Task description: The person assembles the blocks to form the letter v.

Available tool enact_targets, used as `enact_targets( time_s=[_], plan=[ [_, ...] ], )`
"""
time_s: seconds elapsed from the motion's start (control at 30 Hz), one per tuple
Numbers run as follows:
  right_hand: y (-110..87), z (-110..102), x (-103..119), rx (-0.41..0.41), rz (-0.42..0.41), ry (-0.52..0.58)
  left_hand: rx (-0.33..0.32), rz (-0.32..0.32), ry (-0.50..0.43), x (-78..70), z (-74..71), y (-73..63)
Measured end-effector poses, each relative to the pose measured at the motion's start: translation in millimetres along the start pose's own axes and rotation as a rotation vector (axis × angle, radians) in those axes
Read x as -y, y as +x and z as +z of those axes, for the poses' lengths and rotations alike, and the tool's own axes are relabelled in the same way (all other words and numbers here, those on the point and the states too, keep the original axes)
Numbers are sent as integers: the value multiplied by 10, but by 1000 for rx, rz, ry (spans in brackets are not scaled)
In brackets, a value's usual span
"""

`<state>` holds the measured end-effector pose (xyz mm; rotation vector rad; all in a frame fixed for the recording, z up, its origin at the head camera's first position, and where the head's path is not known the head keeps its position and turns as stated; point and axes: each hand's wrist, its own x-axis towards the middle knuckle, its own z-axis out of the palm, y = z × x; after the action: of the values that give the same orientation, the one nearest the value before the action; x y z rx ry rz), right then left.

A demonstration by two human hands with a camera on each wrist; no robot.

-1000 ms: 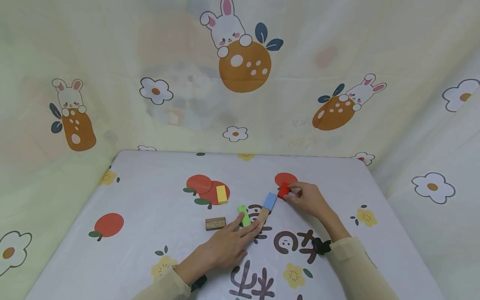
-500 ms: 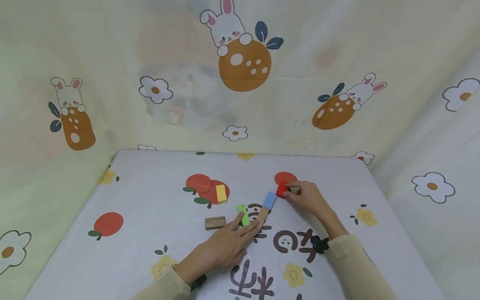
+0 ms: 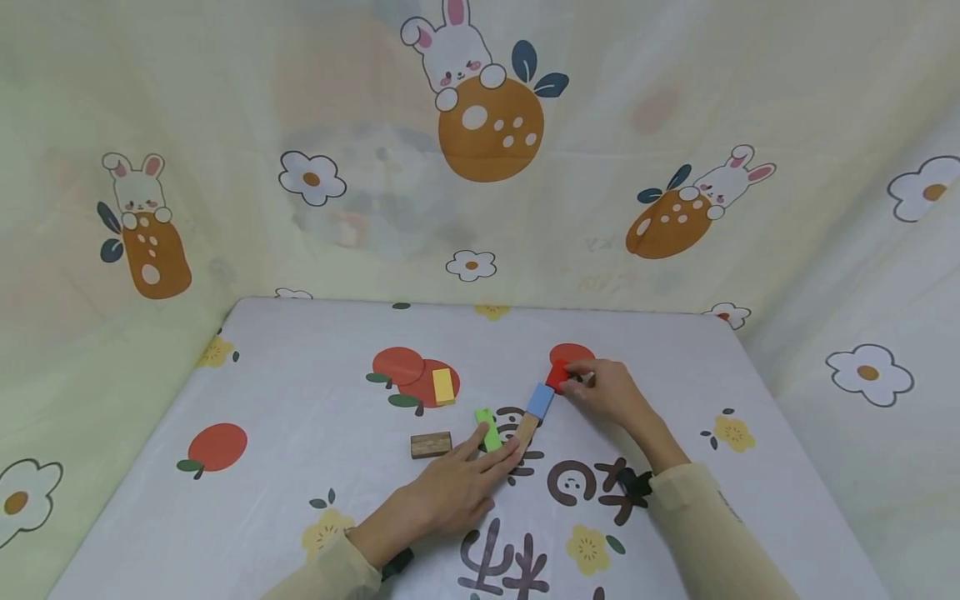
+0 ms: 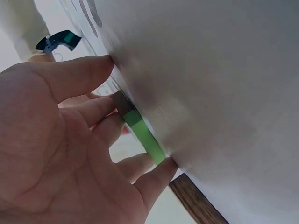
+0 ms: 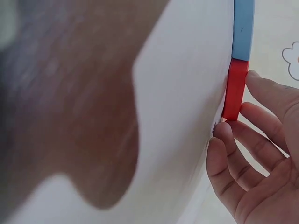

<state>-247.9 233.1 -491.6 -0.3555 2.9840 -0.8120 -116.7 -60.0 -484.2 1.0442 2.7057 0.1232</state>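
Note:
My right hand (image 3: pixel 613 393) pinches a red block (image 3: pixel 557 375) between thumb and fingers. In the right wrist view the red block (image 5: pixel 236 88) meets the end of the blue block (image 5: pixel 243 30). That blue block (image 3: pixel 540 402) lies end to end with a light wooden block (image 3: pixel 528 428), making a slanting row. My left hand (image 3: pixel 453 492) rests on the table, fingers spread, with fingertips at the light wooden block's near end and at a green block (image 3: pixel 486 425). The left wrist view shows the green block (image 4: pixel 145 136) beyond these fingers, partly covered by them.
A dark wooden block (image 3: pixel 431 446) lies left of the left hand's fingers. Farther back, a yellow block (image 3: pixel 443 387) lies on a printed red fruit. The white printed tablecloth (image 3: pixel 300 375) covers the table, and a patterned curtain (image 3: pixel 360 233) hangs behind it.
My right hand has slid the red block a little to the left, up against the far end of the blue block. The left hand has stayed in place.

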Motion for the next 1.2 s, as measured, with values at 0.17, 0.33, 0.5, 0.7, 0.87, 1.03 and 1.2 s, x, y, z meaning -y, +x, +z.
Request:
enact_targets(
  time_s=[0.17, 0.33, 0.5, 0.7, 0.87, 1.03, 1.2],
  plan=[
    [13, 11, 22, -9, -23, -13, -2, 9, 1, 1, 3, 8],
    [24, 24, 31, -16, -31, -23, -2, 11, 8, 4, 14, 12],
    [34, 37, 40, -25, -38, -30, 1, 9, 25, 4, 17, 12],
    [32, 40, 57, -28, -34, -39, 5, 4, 16, 0, 12, 13],
    [32, 37, 67, -23, -27, -36, 9, 0, 4, -3, 6, 9],
    [32, 39, 68, -20, -11, -41, 10, 0, 7, -1, 11, 9],
    [35, 44, 64, -23, -18, -41, 12, -1, 8, 1, 16, 12]
  ],
)
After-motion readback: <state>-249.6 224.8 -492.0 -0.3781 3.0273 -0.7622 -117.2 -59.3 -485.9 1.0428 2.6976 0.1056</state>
